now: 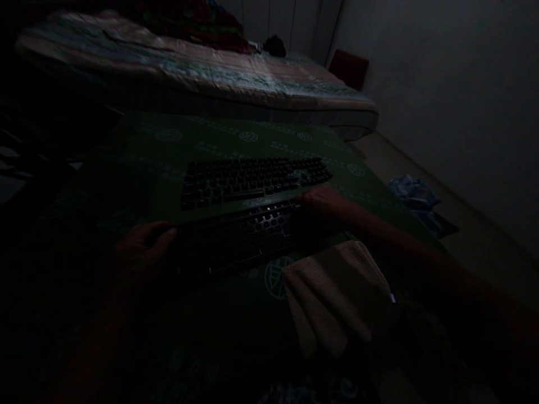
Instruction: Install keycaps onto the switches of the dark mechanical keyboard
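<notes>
Nearest us, to the right, a folded cloth (337,292) lies on the green-covered table (219,137); just beyond is a dark keyboard base (236,241). Our left hand (143,247), partly closed, holds its left end; our right hand (322,201) curls at its far right edge, though we cannot tell whether it grips. Farther on we see rows of keycaps (248,178), then a bed (252,78)
</notes>
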Demonstrator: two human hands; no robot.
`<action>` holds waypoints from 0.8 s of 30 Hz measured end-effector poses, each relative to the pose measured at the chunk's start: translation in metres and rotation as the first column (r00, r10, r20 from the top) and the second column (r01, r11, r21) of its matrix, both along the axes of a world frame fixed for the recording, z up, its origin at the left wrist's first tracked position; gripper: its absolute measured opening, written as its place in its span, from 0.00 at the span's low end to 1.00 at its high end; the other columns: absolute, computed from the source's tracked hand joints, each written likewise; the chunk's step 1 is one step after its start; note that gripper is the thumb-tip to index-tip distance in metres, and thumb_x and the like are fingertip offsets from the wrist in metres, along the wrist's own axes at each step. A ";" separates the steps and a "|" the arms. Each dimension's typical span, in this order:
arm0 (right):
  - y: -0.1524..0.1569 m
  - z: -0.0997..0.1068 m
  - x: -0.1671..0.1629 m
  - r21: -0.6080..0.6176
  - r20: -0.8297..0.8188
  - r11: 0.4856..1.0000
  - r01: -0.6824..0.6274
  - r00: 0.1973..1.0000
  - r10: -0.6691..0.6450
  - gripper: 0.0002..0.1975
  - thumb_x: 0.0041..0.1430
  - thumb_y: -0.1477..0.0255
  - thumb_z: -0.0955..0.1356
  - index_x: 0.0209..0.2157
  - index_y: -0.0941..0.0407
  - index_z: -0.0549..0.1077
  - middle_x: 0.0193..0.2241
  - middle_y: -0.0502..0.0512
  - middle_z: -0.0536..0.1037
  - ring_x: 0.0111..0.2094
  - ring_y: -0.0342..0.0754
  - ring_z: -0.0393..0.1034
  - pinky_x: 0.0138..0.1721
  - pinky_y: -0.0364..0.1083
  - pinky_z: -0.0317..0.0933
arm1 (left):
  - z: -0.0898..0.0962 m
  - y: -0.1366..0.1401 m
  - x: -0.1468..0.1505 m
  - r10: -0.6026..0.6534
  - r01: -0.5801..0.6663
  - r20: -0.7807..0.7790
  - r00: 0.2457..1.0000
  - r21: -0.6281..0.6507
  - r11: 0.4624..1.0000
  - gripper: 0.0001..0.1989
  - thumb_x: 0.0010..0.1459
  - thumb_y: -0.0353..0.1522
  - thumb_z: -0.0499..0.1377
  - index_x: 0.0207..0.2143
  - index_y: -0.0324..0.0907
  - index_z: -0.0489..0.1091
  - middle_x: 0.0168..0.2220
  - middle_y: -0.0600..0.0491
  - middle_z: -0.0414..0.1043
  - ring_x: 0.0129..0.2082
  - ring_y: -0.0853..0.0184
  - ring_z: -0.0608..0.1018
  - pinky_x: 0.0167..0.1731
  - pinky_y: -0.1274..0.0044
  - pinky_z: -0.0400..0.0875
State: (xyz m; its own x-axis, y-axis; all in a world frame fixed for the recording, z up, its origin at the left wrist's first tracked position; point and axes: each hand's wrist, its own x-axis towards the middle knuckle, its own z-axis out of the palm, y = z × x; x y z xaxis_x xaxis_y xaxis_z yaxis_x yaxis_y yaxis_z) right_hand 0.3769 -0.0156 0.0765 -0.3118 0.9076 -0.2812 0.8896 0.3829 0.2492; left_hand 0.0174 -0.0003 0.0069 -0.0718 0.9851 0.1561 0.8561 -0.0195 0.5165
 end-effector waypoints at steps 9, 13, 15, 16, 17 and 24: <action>-0.004 -0.002 0.002 -0.016 0.002 1.000 0.022 1.000 -0.022 0.15 0.61 0.74 0.60 0.47 0.57 0.72 0.38 0.62 0.80 0.38 0.51 0.75 0.30 0.42 0.57 | 0.007 -0.002 0.003 0.059 -0.046 0.124 0.991 -0.099 0.994 0.21 0.48 0.42 0.51 0.40 0.40 0.71 0.47 0.47 0.72 0.47 0.56 0.73 0.52 0.63 0.67; -0.007 0.000 0.001 -0.045 -0.005 0.998 0.038 0.999 -0.038 0.16 0.60 0.75 0.60 0.47 0.58 0.72 0.39 0.62 0.79 0.39 0.52 0.75 0.30 0.43 0.58 | 0.007 -0.002 0.002 0.060 -0.047 0.140 0.988 -0.096 0.994 0.21 0.47 0.43 0.51 0.38 0.41 0.71 0.46 0.48 0.72 0.46 0.56 0.74 0.50 0.64 0.68; -0.007 0.001 0.003 -0.066 0.012 0.995 0.077 0.997 -0.077 0.16 0.60 0.75 0.60 0.47 0.57 0.72 0.40 0.62 0.79 0.39 0.52 0.75 0.31 0.43 0.59 | 0.004 -0.001 0.001 0.054 -0.042 0.140 0.989 -0.082 0.996 0.22 0.46 0.44 0.51 0.37 0.41 0.71 0.45 0.47 0.73 0.46 0.56 0.74 0.50 0.64 0.68; -0.006 0.001 0.004 -0.068 0.018 0.994 0.091 0.996 -0.090 0.16 0.60 0.75 0.60 0.47 0.57 0.72 0.40 0.62 0.79 0.39 0.52 0.75 0.31 0.43 0.59 | 0.002 -0.001 0.000 0.049 -0.039 0.144 0.988 -0.071 0.997 0.22 0.45 0.44 0.50 0.37 0.41 0.71 0.45 0.47 0.72 0.46 0.56 0.74 0.50 0.64 0.68; -0.005 0.001 0.003 -0.062 0.015 0.994 0.093 0.996 -0.092 0.16 0.60 0.75 0.60 0.47 0.57 0.72 0.40 0.62 0.79 0.39 0.52 0.75 0.31 0.43 0.59 | 0.000 0.000 -0.001 0.038 -0.030 0.151 0.988 -0.057 0.998 0.22 0.45 0.45 0.50 0.37 0.41 0.71 0.45 0.47 0.72 0.46 0.56 0.74 0.50 0.65 0.68; -0.004 -0.001 0.001 -0.063 0.007 0.997 0.049 0.999 -0.048 0.15 0.59 0.76 0.60 0.46 0.57 0.72 0.41 0.61 0.79 0.39 0.51 0.75 0.31 0.42 0.59 | -0.003 -0.001 -0.005 0.003 0.000 0.162 0.987 -0.015 1.000 0.20 0.47 0.45 0.51 0.36 0.42 0.71 0.44 0.48 0.73 0.44 0.58 0.74 0.49 0.66 0.69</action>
